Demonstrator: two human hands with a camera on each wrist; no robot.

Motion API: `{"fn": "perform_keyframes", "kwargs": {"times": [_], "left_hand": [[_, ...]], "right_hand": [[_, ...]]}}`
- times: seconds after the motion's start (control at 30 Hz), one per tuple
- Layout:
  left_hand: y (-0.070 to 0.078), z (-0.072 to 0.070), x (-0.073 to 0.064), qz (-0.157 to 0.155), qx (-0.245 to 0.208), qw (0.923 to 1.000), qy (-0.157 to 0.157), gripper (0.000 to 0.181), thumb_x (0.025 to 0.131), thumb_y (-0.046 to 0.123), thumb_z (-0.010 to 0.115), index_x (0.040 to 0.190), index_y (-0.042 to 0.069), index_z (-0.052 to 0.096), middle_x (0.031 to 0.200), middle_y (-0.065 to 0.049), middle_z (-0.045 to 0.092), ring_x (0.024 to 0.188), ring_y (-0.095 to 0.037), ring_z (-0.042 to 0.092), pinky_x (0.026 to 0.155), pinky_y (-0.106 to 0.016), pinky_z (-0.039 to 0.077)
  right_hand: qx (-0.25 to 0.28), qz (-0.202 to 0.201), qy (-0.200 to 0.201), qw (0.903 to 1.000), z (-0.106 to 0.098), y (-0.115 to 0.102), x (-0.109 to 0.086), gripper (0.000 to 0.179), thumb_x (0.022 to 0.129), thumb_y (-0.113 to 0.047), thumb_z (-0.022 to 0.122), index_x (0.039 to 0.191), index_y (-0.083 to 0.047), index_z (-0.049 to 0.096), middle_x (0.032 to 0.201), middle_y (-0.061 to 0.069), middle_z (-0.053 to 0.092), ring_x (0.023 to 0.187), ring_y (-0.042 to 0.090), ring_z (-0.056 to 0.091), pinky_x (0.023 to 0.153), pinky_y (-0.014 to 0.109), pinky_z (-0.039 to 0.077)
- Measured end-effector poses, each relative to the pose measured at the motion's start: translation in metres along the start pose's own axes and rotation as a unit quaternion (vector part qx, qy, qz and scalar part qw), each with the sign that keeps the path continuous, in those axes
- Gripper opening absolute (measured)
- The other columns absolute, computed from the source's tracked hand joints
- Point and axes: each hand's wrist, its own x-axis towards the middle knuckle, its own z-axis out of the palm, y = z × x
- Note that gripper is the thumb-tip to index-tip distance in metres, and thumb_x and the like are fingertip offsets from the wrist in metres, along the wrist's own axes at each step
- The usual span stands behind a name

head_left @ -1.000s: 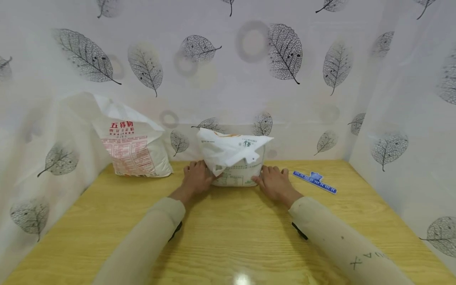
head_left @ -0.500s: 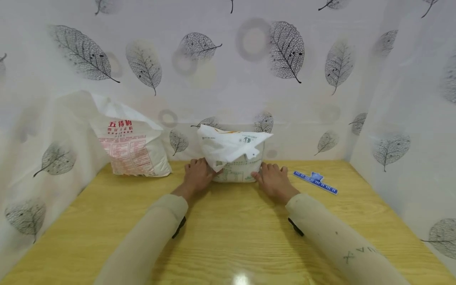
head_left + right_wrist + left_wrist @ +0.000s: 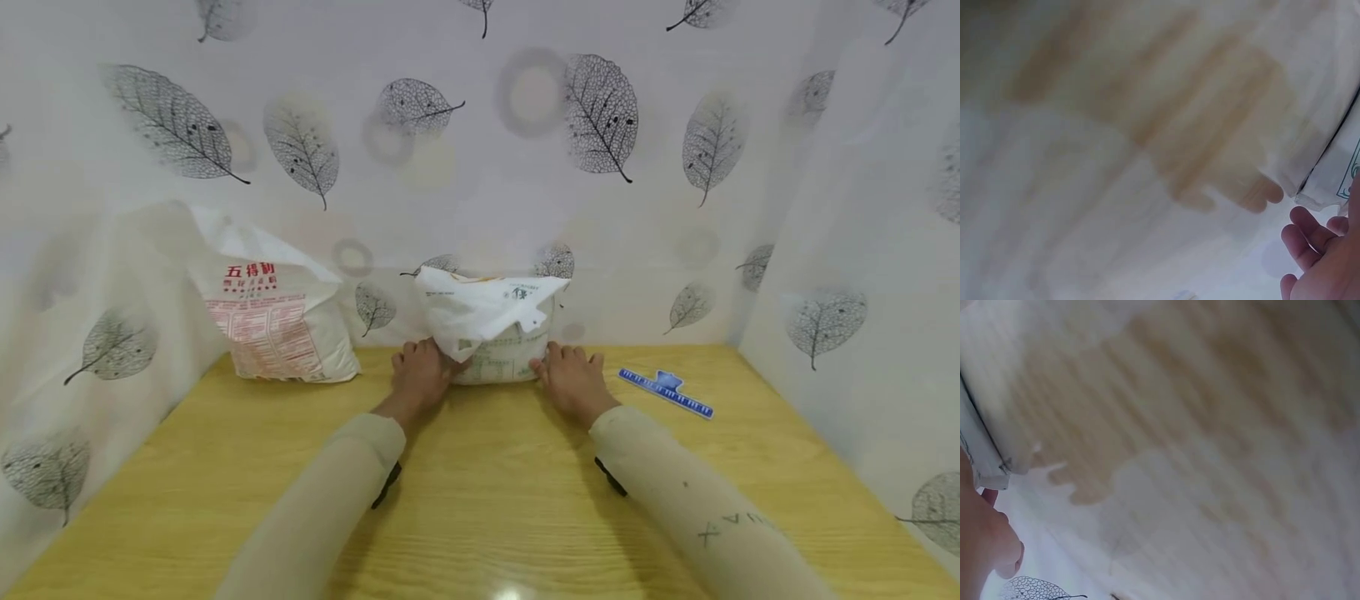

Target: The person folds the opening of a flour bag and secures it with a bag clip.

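A plump white bag with green print (image 3: 498,337) stands at the back of the wooden table, its top folded forward over the front. My left hand (image 3: 422,377) holds its lower left side, with the thumb toward the front face. At the opposite side my right hand (image 3: 577,379) holds it low, thumb on the front corner. In the left wrist view, part of the left hand (image 3: 991,540) shows beside the bag's edge. The right wrist view has the right hand (image 3: 1322,256) with bent fingers beside the bag's printed side (image 3: 1341,169).
A larger white flour bag with red print (image 3: 277,325) stands at the back left. Right of my right hand lies a blue ruler-shaped clip (image 3: 666,392). A leaf-patterned curtain (image 3: 480,192) hangs behind the table (image 3: 495,500) and along both sides.
Both hands have moved the green-printed bag slightly back toward the curtain. The head view has shifted a little. The red-printed bag and the blue clip stay where they were.
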Motion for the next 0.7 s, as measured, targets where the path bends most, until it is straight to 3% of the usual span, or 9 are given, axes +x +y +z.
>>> {"fn": "perform_keyframes", "kwargs": {"times": [0.2,0.7], "left_hand": [[0.004,-0.0039,0.0002,0.025,0.026,0.9993,0.012,0.071,0.093,0.07,0.048,0.115,0.002,0.053,0.12,-0.015,0.06,0.117,-0.033,0.045,0.098,-0.048,0.032],[0.0035,-0.0029,-0.0089,0.023,0.034,0.9991,-0.004,0.059,0.1,0.062,0.039,0.115,0.006,0.049,0.118,-0.013,0.058,0.114,-0.032,0.044,0.094,-0.047,0.031]], "right_hand": [[-0.008,0.01,0.02,0.9997,-0.0047,-0.0014,0.0013,0.067,0.105,-0.057,0.021,0.137,-0.003,0.046,0.136,0.02,0.055,0.128,0.038,0.048,0.096,0.059,0.03],[0.012,0.034,0.001,0.9993,0.0017,-0.0083,-0.0001,0.067,0.105,-0.058,0.022,0.132,-0.003,0.05,0.128,0.021,0.058,0.123,0.039,0.051,0.099,0.062,0.028]]}}
